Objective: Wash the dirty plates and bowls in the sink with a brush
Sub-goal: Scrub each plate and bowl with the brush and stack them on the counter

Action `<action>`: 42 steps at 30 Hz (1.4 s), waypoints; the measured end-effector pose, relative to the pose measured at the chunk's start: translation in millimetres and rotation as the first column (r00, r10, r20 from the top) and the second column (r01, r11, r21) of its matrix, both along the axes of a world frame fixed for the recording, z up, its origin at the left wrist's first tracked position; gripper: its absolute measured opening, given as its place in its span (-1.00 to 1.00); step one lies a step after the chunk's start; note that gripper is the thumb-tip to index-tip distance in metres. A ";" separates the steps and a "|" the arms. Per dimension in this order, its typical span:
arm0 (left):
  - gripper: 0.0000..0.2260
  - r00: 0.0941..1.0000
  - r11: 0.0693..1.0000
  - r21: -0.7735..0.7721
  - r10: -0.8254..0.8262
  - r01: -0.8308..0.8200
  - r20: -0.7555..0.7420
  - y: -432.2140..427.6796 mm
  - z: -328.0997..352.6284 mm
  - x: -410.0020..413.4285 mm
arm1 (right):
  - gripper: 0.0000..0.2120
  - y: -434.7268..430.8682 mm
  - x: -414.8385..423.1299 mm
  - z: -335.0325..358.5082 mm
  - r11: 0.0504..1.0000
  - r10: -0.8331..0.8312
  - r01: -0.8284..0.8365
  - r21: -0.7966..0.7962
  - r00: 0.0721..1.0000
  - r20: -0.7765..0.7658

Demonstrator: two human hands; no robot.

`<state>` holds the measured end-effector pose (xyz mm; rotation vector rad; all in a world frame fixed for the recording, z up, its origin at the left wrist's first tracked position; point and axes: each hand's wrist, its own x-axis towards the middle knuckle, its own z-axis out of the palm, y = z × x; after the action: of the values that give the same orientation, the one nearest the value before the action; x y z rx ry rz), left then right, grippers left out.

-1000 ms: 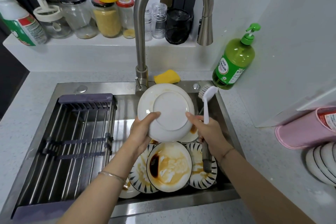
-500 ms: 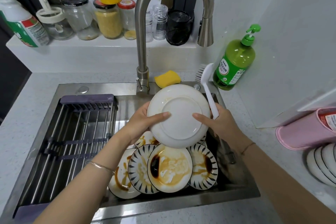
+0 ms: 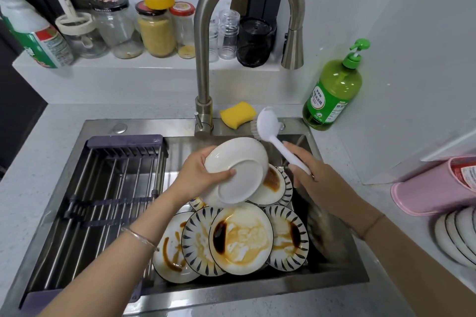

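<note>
Left hand point(image 3: 198, 177): thumb pressed across the underside of a white plate point(image 3: 239, 172), other fingers hidden behind its rim, so a firm grip. The plate is tilted, underside toward the camera, and held over the middle of the sink point(image 3: 257, 293).

Right hand point(image 3: 316, 177): fingers curled round the handle of a white brush point(image 3: 283, 148). The brush head points far-left, just beyond the plate's far edge; can't tell if the bristles touch it.

Below the held plate, dirty plates point(image 3: 242, 237) overlap in the right half of the sink, smeared with brown sauce, several with dark striped rims. A drain rack point(image 3: 110, 188) spans the left half.

Faucet point(image 3: 203, 59) at the far rim, yellow sponge point(image 3: 238, 114) just right of its base, near the brush head. Green soap bottle point(image 3: 332, 95) at the far right corner. On the counter at right, a pink container point(image 3: 432, 185) with stacked plates point(image 3: 458, 237) nearer the camera.
</note>
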<state>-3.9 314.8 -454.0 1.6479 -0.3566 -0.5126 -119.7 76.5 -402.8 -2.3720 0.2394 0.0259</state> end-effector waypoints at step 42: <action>-0.35 0.957 0.967 -0.150 0.169 -0.207 -0.234 16.0 -14.6 12.1 | -0.58 8.6 -18.9 -38.2 0.984 -0.106 0.128 0.121 0.979 -0.174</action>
<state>8.1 330.8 -468.6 1.4233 -0.0756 -0.4988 -138.5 85.0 -440.9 -2.2220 0.4445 0.1805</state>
